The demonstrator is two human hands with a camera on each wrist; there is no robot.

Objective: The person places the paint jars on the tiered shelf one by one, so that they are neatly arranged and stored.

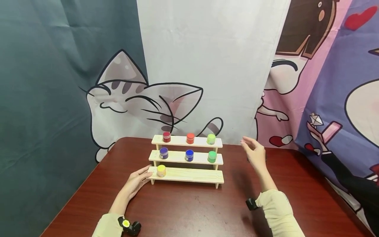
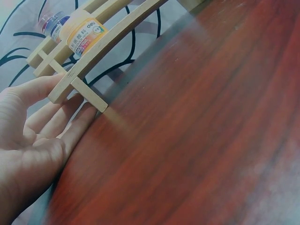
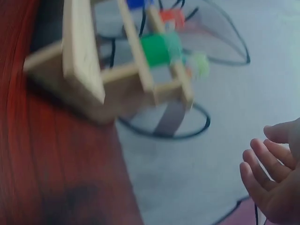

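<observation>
A three-tier wooden display stand (image 1: 189, 174) holds several small paint jars. My left hand (image 1: 137, 181) grips the left end of its lowest tier, the thumb above and the fingers below in the left wrist view. Beside that thumb sits a yellow paint jar (image 1: 161, 171). Purple (image 1: 164, 153), blue (image 1: 189, 155) and green (image 1: 212, 156) jars stand on the middle tier. Along the top tier are dark red (image 1: 166, 137), orange-red (image 1: 190, 138) and light green (image 1: 211, 139) jars. Raised in the air to the right of the stand, my right hand (image 1: 256, 154) holds nothing, its fingers relaxed.
The stand rests on a reddish-brown table (image 1: 189, 210). Behind it hangs a cloth backdrop (image 1: 231, 65) printed with a cartoon cat and figures. Each wrist carries a small black camera, one at the left sleeve (image 1: 108, 225) and one at the right sleeve (image 1: 278, 210).
</observation>
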